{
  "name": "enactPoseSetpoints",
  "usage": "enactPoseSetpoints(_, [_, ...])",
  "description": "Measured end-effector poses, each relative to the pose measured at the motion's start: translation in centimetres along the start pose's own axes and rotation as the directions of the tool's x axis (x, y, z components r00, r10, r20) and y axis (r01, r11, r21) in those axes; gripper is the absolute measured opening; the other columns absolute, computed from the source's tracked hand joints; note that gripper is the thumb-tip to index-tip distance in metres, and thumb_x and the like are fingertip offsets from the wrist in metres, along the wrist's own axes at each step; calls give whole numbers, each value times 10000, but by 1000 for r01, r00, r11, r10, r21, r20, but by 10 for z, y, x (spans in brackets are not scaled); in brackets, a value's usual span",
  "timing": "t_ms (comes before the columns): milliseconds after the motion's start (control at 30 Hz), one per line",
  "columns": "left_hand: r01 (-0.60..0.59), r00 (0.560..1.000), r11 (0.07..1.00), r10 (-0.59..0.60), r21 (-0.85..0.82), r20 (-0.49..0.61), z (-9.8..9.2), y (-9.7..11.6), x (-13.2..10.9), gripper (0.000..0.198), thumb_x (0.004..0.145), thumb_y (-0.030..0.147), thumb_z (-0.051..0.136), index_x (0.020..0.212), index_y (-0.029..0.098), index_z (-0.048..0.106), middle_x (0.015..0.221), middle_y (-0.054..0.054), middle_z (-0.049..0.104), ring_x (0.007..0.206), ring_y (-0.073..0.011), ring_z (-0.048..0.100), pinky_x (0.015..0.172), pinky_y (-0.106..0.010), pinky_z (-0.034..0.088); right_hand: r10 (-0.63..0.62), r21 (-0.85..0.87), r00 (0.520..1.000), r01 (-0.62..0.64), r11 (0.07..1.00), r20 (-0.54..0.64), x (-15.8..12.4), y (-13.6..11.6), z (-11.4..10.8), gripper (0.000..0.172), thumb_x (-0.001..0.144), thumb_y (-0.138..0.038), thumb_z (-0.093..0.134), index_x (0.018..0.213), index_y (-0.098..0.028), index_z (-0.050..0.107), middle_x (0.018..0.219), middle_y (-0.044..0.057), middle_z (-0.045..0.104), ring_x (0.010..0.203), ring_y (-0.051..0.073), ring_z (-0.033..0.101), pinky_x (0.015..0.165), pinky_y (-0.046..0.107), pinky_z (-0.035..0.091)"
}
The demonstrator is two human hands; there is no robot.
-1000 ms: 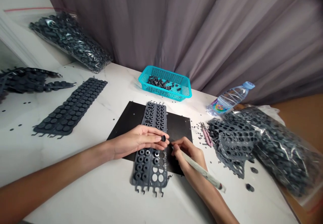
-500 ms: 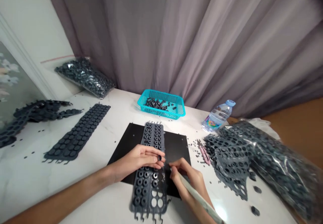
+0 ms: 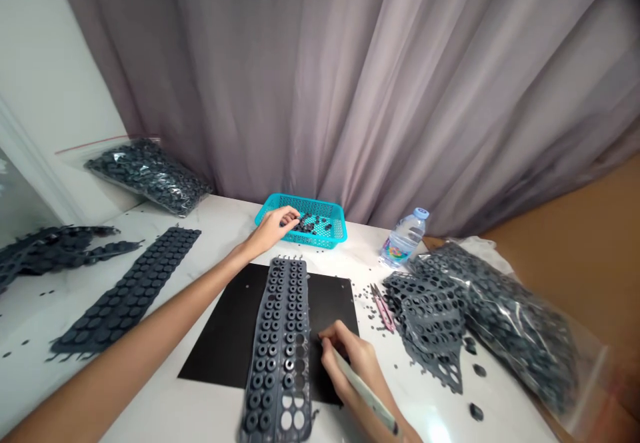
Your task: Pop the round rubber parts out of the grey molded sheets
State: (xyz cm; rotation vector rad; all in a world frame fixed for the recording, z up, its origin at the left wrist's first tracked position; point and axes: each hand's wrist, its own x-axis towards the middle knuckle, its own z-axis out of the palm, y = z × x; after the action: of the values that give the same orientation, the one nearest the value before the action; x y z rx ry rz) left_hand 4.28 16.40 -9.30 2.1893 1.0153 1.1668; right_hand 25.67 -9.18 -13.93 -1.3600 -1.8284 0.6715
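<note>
My left hand reaches over the near left side of a turquoise plastic basket holding small black rubber pieces. Its fingers are curled together above the pieces; what they pinch, if anything, is too small to make out. My right hand grips a pale green pen-shaped tool, its tip hidden by the fingers. Left of that hand lies a dark rubber sheet with rows of round ring-shaped parts, partly on a black mat. Several holes at its near right end have no rings.
Another rubber sheet lies to the left, near a bag of black parts. On the right are pink thread snips, a water bottle, perforated rubber scraps and a large plastic bag.
My left hand has moved from above the rubber sheet forward to the basket. The right hand keeps its hold on the tool beside the sheet. The camera view has shifted.
</note>
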Motion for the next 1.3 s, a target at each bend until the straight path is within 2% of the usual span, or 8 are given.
enactPoseSetpoints(133, [-38, 999, 997, 40, 69, -20, 7, 1, 3, 312, 933, 121, 535, 1180, 228, 693, 1373, -72, 631, 1315, -250, 499, 1178, -525, 343, 23, 1, 1000, -23, 1000, -10, 0, -2, -3, 166, 1007, -305, 466, 915, -205, 561, 757, 3, 620, 640, 134, 562, 585, 230, 415])
enactPoseSetpoints(233, [-57, 997, 994, 61, 96, -41, 3, 18, -35, 330, 991, 145, 462, 1235, 237, 664, 1441, -57, 579, 1367, -242, 422, 1201, -525, 288, 60, 21, 998, -60, 998, -16, 0, -7, -6, 165, 1001, -309, 494, 906, -201, 575, 738, -4, 611, 636, 133, 552, 575, 234, 401])
enactPoseSetpoints(300, [-84, 996, 988, 86, 133, -7, -3, 39, -72, 251, 1018, 216, 472, 1185, 203, 659, 1265, -68, 656, 1241, -237, 511, 1135, -491, 369, 94, 69, 996, -94, 993, 6, -1, -10, -5, 165, 994, -312, 512, 895, -199, 578, 732, -7, 606, 635, 131, 548, 576, 234, 401])
enactPoseSetpoints(367, [-59, 989, 996, 49, 65, 141, -10, 64, -110, 189, 1024, 287, 509, 1108, 207, 658, 1127, -49, 669, 1088, -202, 582, 1017, -396, 462, 140, 152, 988, -149, 977, 67, -3, -11, -1, 169, 992, -315, 515, 887, -197, 576, 734, -8, 609, 634, 129, 554, 571, 232, 406])
enactPoseSetpoints(467, [-58, 879, 998, 46, 10, 475, -14, 94, -154, 167, 1035, 290, 505, 1087, 233, 653, 1113, -27, 644, 1092, -179, 592, 1005, -348, 460, 202, 281, 964, -246, 928, 175, -7, -14, 6, 128, 978, -276, 510, 908, -194, 578, 740, -8, 630, 607, 120, 560, 547, 225, 406])
enactPoseSetpoints(567, [-91, 817, 996, 61, 24, 573, -13, 105, -175, 155, 1026, 272, 520, 1121, 226, 633, 1105, -31, 629, 1083, -187, 597, 1005, -355, 459, 239, 327, 944, -305, 894, 228, -10, -17, 12, 68, 924, -184, 514, 919, -197, 581, 726, -20, 636, 588, 111, 558, 532, 216, 392])
enactPoseSetpoints(1100, [-289, 868, 911, 120, 293, 481, 5, 76, -179, 352, 1091, 269, 355, 1366, 196, 561, 1377, -95, 556, 1391, -247, 428, 1180, -439, 361, 232, 252, 959, -268, 930, 165, -7, -26, 6, 77, 906, -183, 535, 907, -188, 612, 741, -7, 658, 668, 135, 600, 604, 240, 427])
enactPoseSetpoints(1300, [-264, 901, 919, 128, 292, 414, -2, 82, -181, 332, 1060, 297, 456, 1358, 242, 592, 1310, -74, 586, 1276, -247, 473, 1112, -427, 396, 218, 238, 961, -255, 937, 169, -7, -27, 7, 102, 936, -226, 533, 908, -189, 624, 758, -1, 654, 683, 139, 599, 612, 243, 433])
